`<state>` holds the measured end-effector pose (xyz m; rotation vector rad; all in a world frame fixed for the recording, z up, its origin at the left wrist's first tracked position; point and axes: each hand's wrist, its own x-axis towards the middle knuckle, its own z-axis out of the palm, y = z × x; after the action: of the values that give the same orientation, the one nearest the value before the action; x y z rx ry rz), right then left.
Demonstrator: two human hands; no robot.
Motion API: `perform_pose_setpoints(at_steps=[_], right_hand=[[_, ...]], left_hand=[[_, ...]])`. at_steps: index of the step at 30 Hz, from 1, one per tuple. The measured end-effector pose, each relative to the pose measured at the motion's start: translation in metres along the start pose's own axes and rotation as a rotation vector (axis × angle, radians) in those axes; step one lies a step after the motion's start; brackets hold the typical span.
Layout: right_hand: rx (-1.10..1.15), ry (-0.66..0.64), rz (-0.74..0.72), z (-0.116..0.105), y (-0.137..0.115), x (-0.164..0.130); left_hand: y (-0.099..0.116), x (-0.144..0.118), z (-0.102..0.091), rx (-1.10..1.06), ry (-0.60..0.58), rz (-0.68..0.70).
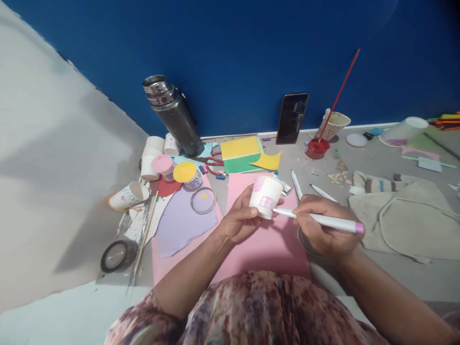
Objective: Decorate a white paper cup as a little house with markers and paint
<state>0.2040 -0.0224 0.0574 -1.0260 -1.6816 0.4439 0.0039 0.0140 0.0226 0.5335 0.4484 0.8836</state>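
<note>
In my left hand (240,218) is a white paper cup (270,189), tilted, with fingers around its back and the thumb on its lower front. Pink lines on its side form a window shape and a striped patch near the rim. A white marker (325,220) with a pink end is gripped in my right hand (325,227). Its tip touches or nearly touches the cup beside the drawn window; I cannot tell which. Beneath both hands lies a sheet of pink paper (247,256).
A steel flask (176,117) and a phone (293,119) lean at the blue wall. Paper cups (128,195), a tape roll (114,256) and purple paper (185,225) lie left. Right are a red pot (316,149) holding a stick, loose markers (296,184), and cloth (406,225) under a white cable.
</note>
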Motion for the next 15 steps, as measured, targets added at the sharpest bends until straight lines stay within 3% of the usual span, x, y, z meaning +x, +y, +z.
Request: perform_pose_setpoints(at_steps=[5,15], right_hand=[[-0.012,0.059,0.008,0.0007,0.0006,-0.0008],[0.02,-0.023,-0.046,-0.0009,-0.0049,0.0052]], left_hand=[[0.0008,0.0001,0.0019,0.006,-0.02,-0.001],[-0.0037,0.0019,0.0006,0.074,0.046,0.055]])
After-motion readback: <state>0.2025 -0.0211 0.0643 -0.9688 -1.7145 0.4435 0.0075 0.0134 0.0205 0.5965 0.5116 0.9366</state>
